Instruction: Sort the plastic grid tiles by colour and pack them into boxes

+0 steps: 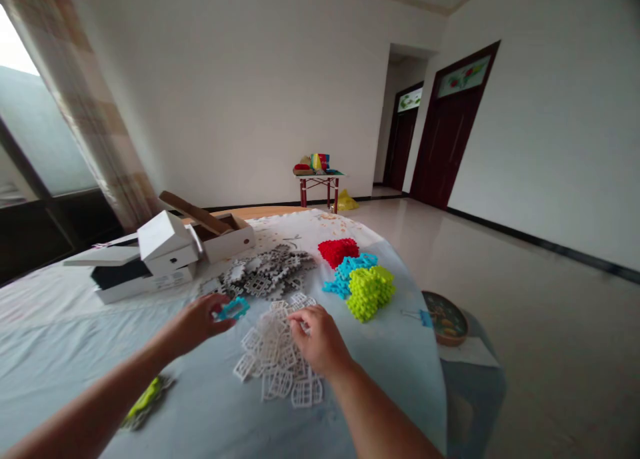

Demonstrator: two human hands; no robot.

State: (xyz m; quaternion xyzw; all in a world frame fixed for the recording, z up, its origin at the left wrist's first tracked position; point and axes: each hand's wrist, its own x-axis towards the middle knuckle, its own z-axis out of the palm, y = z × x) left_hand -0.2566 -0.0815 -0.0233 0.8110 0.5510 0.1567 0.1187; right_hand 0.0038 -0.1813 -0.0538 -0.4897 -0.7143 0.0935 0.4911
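Between thumb and fingers, my left hand (203, 319) holds a blue plastic frame piece (234, 308) with notched edges, raised over the table. My right hand (320, 339) is above a pile of white plastic lattice pieces (273, 342), its thumb and fingertips drawn together; whether a piece is pinched there is hard to make out. Behind the white pile lies a heap of grey notched pieces (265, 272). To the right sit piles of red pieces (339, 251), blue pieces (353, 270) and yellow-green pieces (369, 292). A yellow-green and grey piece (147, 402) lies partly behind my left forearm.
Open white boxes (150, 282) stand at the table's left back. The round table (400, 379) has a pale cloth, with a clip (426, 318) at its right edge. Beyond that edge, a stool (475, 379) bears a round tin (447, 319). A small side table (320, 177) stands by the wall.
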